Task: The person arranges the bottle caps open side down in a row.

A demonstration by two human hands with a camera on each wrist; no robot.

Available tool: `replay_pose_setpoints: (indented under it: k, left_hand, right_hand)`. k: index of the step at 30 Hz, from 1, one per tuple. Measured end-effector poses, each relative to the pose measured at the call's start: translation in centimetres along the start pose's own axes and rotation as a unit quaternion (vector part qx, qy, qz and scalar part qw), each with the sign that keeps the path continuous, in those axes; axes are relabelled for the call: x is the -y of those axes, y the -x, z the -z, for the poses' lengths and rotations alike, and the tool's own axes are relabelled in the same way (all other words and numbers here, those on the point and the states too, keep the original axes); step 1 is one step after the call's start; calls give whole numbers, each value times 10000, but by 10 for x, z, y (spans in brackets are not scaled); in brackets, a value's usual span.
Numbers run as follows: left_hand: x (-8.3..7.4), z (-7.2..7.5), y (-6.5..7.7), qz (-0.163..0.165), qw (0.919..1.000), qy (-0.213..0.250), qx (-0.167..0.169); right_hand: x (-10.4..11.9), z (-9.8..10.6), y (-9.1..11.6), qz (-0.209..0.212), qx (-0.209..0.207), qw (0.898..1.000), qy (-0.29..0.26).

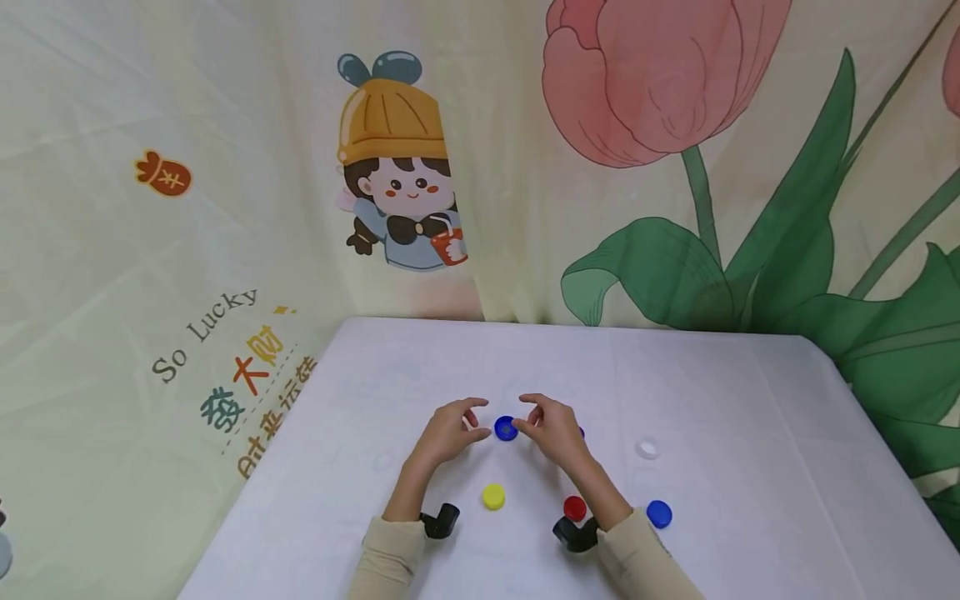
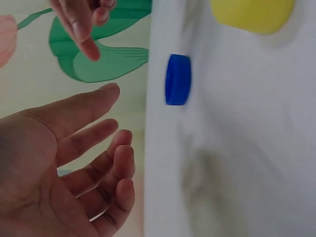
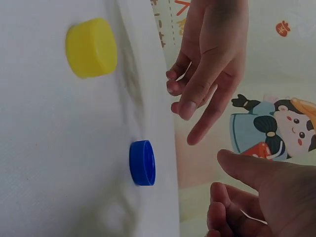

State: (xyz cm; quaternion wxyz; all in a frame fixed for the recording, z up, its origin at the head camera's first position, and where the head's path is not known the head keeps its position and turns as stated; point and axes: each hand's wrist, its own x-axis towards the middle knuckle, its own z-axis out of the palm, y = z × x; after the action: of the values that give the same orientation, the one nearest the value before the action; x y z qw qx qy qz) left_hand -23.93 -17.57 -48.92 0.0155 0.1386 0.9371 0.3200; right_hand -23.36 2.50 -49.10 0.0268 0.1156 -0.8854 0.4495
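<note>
A blue bottle cap (image 1: 506,428) lies hollow side up on the white table, between my two hands in the head view. My left hand (image 1: 447,431) hovers just left of it, fingers loosely bent and thumb apart, holding nothing. From the other side my right hand (image 1: 553,427) hovers close, its thumb overlapping the cap's edge in the head view. Both wrist views show this blue cap (image 2: 178,80) resting on the cloth, apart from the fingers of either hand. Nearer to me is a yellow cap (image 3: 92,48). Another bluish piece (image 1: 581,432) is mostly hidden behind my right hand.
A red cap (image 1: 574,508) sits beside my right forearm, and a second blue cap (image 1: 659,514) lies right of it. Farther back on the right is a clear cap (image 1: 647,448). A printed curtain (image 1: 510,250) hangs behind the white table (image 1: 375,367).
</note>
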Motion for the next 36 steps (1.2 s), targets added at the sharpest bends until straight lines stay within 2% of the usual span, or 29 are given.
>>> replay_pose_setpoints:
  k: [4, 8, 15, 21, 28, 36]
  left_hand:
    - [9, -11, -10, -41, 9994, 273, 191]
    - [19, -21, -15, -106, 9985, 451, 279]
    - [25, -33, -16, -104, 9990, 425, 132]
    - [23, -34, -17, -55, 9993, 365, 42]
    - [12, -29, -12, -267, 9988, 380, -165]
    - [-17, -7, -1, -764, 9928, 500, -777]
  right_hand:
    - [-7, -7, -8, -11, 370, 9992, 127]
    - [-16, -15, -10, -10, 605, 9977, 313]
    - [-24, -23, -10, -343, 811, 9945, 568]
    - [-30, -29, -16, -197, 810, 9936, 761]
    - [-22, -17, -13, 19, 814, 9944, 675]
    - [4, 17, 0, 501, 244, 9978, 363]
